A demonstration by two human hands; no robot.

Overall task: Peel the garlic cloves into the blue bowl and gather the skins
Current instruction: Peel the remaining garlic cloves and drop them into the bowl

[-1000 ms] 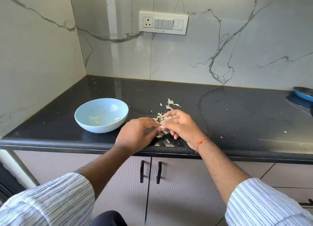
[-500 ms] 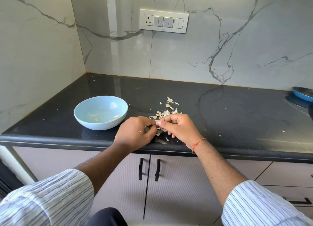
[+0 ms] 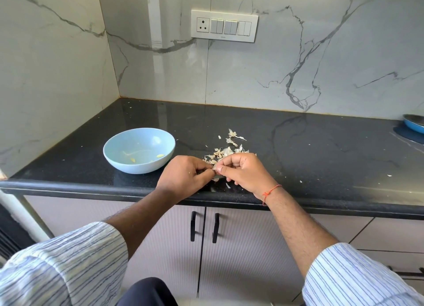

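**Counter stock: garlic, part-peeled**

Black stone counter (image 3: pixel 298 149), marble walls behind and left. Blue bowl (image 3: pixel 139 150) at 10 o'clock from my hands, a few peeled cloves inside. Skins (image 3: pixel 226 151) heaped at 12 o'clock, touching my knuckles. Left hand (image 3: pixel 183 179) and right hand (image 3: pixel 243 171) meet, fingertips pinched on one clove (image 3: pixel 215 167), mostly hidden. I judge it light, firm, slippery; skins papery, easily scattered. Front edge close at 6 o'clock; open room toward 2 o'clock.

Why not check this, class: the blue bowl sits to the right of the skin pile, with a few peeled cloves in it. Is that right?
One detail is wrong. The head view shows the bowl left of the skins, not right. It does hold a few cloves.
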